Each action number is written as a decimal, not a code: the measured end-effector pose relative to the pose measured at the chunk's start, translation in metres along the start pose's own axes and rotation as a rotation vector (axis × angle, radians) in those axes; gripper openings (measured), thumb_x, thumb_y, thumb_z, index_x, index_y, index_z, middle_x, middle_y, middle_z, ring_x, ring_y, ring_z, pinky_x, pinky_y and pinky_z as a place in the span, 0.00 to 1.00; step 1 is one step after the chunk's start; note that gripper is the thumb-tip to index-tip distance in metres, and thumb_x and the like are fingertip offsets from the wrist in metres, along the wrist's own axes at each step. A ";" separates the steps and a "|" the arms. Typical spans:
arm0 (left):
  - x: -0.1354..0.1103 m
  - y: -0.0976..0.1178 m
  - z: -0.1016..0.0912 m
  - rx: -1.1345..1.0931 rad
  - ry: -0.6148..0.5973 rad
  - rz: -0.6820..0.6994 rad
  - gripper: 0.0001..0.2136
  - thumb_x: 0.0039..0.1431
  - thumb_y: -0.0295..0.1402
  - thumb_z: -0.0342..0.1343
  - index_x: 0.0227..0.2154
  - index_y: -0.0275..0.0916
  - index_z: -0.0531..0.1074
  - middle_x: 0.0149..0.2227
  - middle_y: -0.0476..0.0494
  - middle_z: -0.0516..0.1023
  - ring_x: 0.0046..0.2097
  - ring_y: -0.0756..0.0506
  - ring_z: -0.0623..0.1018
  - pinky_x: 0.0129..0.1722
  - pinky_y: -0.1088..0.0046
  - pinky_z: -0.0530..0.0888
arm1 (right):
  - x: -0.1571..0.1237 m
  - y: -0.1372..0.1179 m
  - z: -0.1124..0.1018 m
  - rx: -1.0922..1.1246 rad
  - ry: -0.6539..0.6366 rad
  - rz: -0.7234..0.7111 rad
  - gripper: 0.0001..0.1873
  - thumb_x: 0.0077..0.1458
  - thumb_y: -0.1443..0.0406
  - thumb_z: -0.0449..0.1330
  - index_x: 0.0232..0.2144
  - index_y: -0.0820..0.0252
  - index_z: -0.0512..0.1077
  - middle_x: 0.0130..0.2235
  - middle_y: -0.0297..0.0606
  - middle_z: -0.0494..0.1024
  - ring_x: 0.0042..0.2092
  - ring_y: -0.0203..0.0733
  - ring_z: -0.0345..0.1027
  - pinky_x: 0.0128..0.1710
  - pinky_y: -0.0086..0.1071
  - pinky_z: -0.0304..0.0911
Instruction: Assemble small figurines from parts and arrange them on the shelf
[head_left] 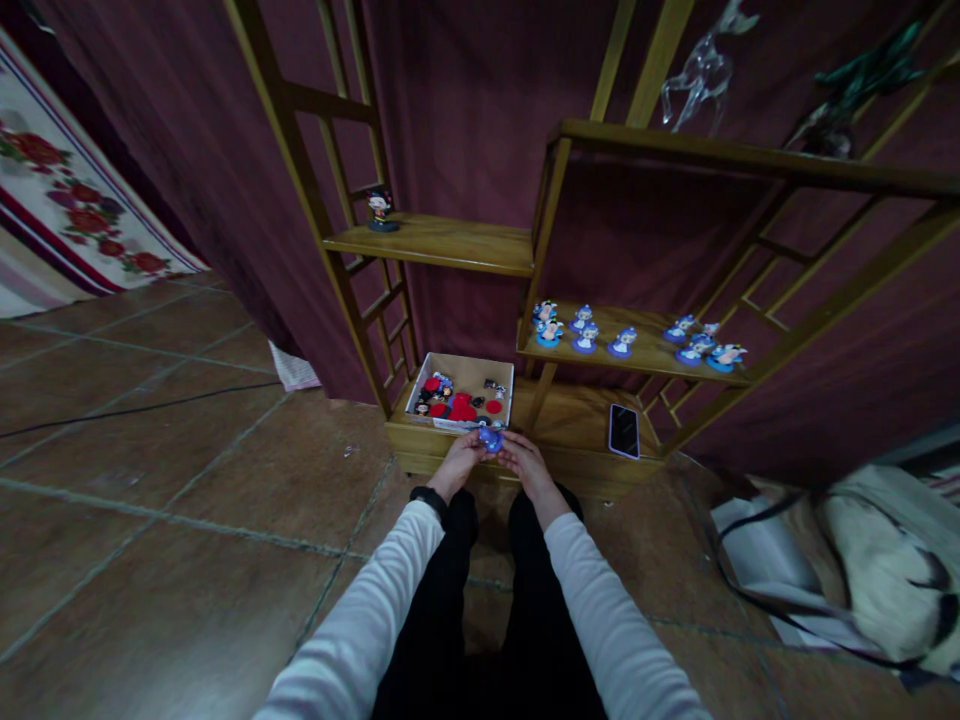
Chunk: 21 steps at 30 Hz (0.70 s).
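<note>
Between my hands, in front of the box, is a small purple-blue figurine [491, 440]. My left hand [461, 460] closes on its left side, and the fingers of my right hand [523, 458] pinch it from the right. Just beyond them an open cardboard box [478, 370] sits on the low shelf, with red discs, a red piece and several small figurines inside. Several blue and purple figurines [585, 338] stand on the middle shelf to the right. On the upper left shelf a dark-haired figurine [381, 210] stands on a dark base.
The wooden display shelf [465, 245] stands before a maroon curtain. A phone [624, 430] lies on its low board. A clear deer ornament [705, 75] and a dark green ornament [862, 85] stand above right. Bags [870, 560] sit on the floor right; a cable [142, 408] runs left.
</note>
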<state>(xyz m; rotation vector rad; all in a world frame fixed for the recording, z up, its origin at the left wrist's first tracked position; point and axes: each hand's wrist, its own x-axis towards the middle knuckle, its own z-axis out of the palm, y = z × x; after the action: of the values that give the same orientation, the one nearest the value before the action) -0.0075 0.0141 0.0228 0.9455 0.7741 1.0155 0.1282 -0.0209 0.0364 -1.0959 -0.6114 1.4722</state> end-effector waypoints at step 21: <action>-0.009 0.010 0.006 0.022 0.053 -0.001 0.21 0.36 0.29 0.67 0.37 0.34 0.71 0.32 0.45 0.76 0.33 0.49 0.75 0.39 0.70 0.69 | 0.007 0.004 -0.004 0.013 0.001 0.033 0.18 0.36 0.64 0.67 0.33 0.60 0.73 0.27 0.35 0.78 0.27 0.34 0.70 0.28 0.27 0.65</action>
<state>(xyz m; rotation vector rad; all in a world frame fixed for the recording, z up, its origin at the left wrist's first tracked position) -0.0084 0.0061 0.0352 0.9402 0.8314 1.0362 0.1300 -0.0157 0.0294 -1.1012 -0.5849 1.5017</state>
